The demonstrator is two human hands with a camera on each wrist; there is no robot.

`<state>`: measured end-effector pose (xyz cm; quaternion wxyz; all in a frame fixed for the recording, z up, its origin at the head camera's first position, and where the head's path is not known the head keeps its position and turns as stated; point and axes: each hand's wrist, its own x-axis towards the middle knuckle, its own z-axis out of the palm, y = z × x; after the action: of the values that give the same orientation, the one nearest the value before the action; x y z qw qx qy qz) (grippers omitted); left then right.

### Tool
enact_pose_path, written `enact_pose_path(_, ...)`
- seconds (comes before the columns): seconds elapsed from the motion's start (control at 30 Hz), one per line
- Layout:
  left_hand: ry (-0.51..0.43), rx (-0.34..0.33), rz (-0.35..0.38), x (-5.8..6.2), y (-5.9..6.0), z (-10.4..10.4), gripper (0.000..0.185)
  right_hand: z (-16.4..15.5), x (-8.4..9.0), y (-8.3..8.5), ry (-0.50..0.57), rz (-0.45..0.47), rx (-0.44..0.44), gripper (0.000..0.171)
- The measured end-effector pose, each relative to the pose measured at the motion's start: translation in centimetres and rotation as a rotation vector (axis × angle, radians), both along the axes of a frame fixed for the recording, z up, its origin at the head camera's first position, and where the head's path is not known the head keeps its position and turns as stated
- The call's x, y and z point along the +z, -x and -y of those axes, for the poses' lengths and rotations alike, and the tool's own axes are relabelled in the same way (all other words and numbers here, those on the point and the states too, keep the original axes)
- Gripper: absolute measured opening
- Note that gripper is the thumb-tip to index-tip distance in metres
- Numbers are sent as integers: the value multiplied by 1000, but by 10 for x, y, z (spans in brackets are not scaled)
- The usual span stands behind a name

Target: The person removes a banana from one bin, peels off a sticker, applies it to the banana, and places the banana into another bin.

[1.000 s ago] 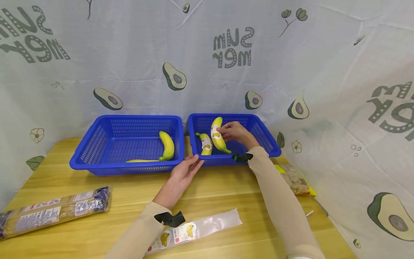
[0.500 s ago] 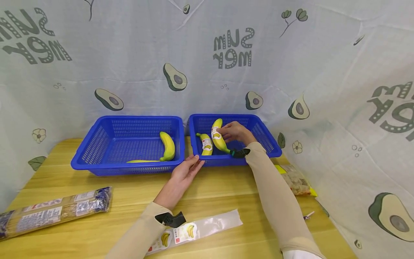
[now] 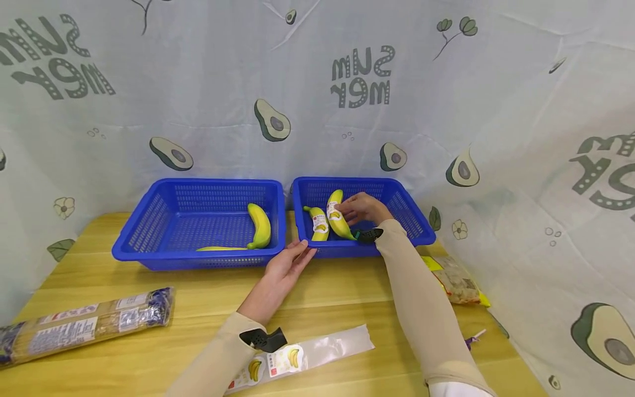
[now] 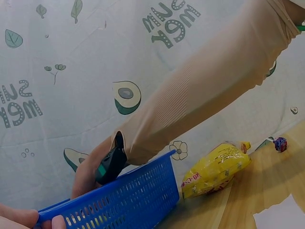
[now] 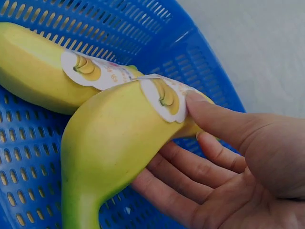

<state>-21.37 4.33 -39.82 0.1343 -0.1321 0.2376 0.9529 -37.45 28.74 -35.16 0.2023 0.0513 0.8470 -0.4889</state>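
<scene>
- The held banana (image 3: 338,216) is located inside the right basket (image 3: 414,225), just beside a second banana (image 3: 318,221); both carry stickers.
- The right hand (image 3: 363,208) is curled about the held banana: in the right wrist view the thumb is pressed on the sticker (image 5: 162,97) and the fingers (image 5: 190,177) are cupped beneath the fruit.
- The left hand (image 3: 286,266) is laid with straight fingers against the near rim of the right basket; nothing is gripped by it.
- Handling, as a judgement: the fruit is taken to be light, firm but easily bruised, with a smooth skin that may slip. Hold is best taken round the thick middle, with support from below, as shown; the stem end is to be avoided.
- A loose banana (image 3: 261,225) lies in the left basket (image 3: 149,229).
- An empty wrapper (image 3: 317,350), a noodle pack (image 3: 84,324) and a yellow bag (image 3: 458,282) are present on the table (image 3: 188,309).
</scene>
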Motion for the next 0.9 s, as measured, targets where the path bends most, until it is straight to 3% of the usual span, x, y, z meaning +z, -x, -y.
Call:
enact_pose_path(0.2, -7, 5, 20, 1, 0, 0, 45, 1, -1, 4, -19, 61, -14, 51)
enact_pose_path(0.5, 3, 14, 29, 2, 0, 1, 20, 1, -2, 8, -64, 72, 22, 48)
enact_pose_path(0.67, 13, 11, 32, 1, 1, 0, 17, -1, -3, 8, -106, 91, 25, 46)
enact_pose_path(0.9, 28, 27, 73, 1, 6, -3, 17, -3, -4, 5, -78, 99, 42, 39)
